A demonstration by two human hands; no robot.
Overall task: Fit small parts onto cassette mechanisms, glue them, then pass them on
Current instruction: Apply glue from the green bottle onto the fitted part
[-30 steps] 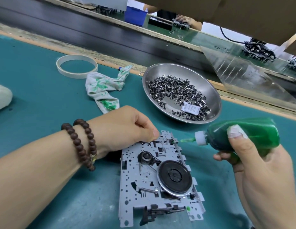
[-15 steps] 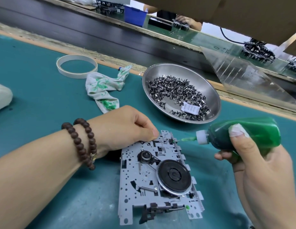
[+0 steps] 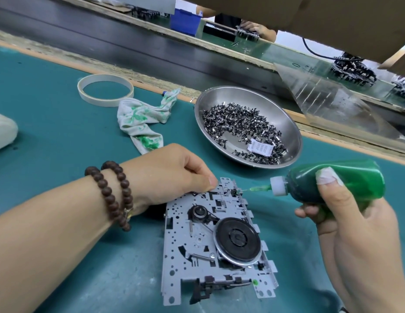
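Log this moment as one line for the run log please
step: gluing | left hand: pinches top edge of cassette mechanism | right hand: grips green glue bottle, needle tip at mechanism's top right corner | parts bowl: untouched

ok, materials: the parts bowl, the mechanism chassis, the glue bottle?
Parts bowl: likely stainless steel, brushed sheen with reflections. Mechanism chassis: stamped sheet metal, matte grey, punched holes. Glue bottle: translucent soft plastic, green liquid showing through, white cap.

Stained rag (image 3: 141, 119) lies beside tape ring (image 3: 106, 93).

Grey cassette mechanism (image 3: 210, 242) — seemingly flat
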